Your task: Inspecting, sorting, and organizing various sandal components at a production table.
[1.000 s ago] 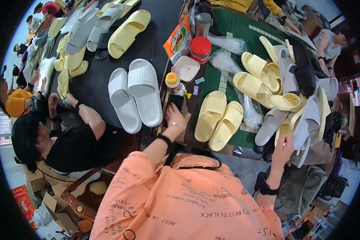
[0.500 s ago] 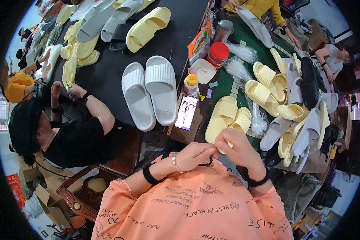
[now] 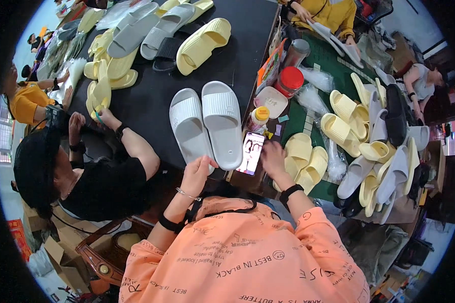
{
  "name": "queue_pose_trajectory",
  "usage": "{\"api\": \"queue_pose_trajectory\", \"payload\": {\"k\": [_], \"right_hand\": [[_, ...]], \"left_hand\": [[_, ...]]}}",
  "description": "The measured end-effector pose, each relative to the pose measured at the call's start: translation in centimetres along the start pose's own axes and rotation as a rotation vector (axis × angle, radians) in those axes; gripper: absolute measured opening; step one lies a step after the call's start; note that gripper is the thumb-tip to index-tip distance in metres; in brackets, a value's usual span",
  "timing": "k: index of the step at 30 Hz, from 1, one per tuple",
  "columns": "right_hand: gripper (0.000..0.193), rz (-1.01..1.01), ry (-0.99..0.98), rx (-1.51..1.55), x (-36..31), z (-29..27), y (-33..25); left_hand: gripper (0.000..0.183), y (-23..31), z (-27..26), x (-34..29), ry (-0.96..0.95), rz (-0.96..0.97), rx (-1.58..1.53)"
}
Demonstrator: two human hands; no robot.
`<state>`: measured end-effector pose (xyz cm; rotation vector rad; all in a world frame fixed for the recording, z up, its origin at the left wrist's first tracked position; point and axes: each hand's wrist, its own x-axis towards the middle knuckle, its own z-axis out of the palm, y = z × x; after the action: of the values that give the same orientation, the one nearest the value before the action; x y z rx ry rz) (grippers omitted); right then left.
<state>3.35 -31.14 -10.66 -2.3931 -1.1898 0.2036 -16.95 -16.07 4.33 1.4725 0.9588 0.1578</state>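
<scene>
A pair of pale grey slide slippers lies side by side before me on the dark table: the left slipper (image 3: 191, 136) and the right slipper (image 3: 224, 129). My left hand (image 3: 196, 174) is at the heel of the left slipper, its fingers loosely stretched; whether it touches the heel I cannot tell. My right hand (image 3: 274, 160) is beside the right edge of a lit phone (image 3: 250, 154). Motion blur smears its fingers, and no held thing shows there. To the right of that hand lie a cream-yellow slipper (image 3: 297, 151) and its mate (image 3: 312, 169).
Behind the phone stand a yellow-capped bottle (image 3: 258, 117), a white dish (image 3: 272, 102), a red-lidded jar (image 3: 289, 82) and a metal flask (image 3: 296, 53). Slippers pile up on the green mat (image 3: 328, 192). More slippers (image 3: 205, 46) lie at the back left. A co-worker in black (image 3: 103, 177) sits left.
My hands, which were together in front of my chest, have parted: the left reached to the left grey slipper, the right to beside the phone. My view has shifted slightly.
</scene>
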Motion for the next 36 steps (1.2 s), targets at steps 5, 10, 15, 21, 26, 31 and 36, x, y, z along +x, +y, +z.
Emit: {"api": "queue_pose_trajectory", "payload": {"k": [5,10,15,21,26,31,36], "right_hand": [[0.019,0.032,-0.132,0.518,0.9,-6.8,-8.0],[0.014,-0.089,-0.28,0.948,-0.1,-7.2,-16.3],[0.013,0.111,-0.32,1.122,0.6,-5.2,-17.5],[0.021,0.561,-0.667,1.475,2.1,-3.9,-16.4],[0.022,0.64,-0.858,1.542,3.6,-1.8,-16.5],[0.017,0.692,-0.77,1.45,6.8,1.7,-20.3],[0.016,0.733,-0.451,1.256,12.4,7.8,-24.8]], "left_hand": [[0.04,0.7,0.9,1.0,-0.088,0.248,-0.062],[0.043,1.2,1.0,2.2,-0.056,0.353,0.229],[0.041,-0.5,-0.3,3.5,-0.128,0.379,0.18],[0.03,-0.9,-3.5,6.2,0.093,0.29,-0.121],[0.023,-0.6,-10.0,15.8,0.566,0.458,0.511],[0.038,1.0,-10.6,19.9,0.307,0.007,0.824],[0.053,0.4,-12.3,23.0,0.016,-0.145,0.969]]}}
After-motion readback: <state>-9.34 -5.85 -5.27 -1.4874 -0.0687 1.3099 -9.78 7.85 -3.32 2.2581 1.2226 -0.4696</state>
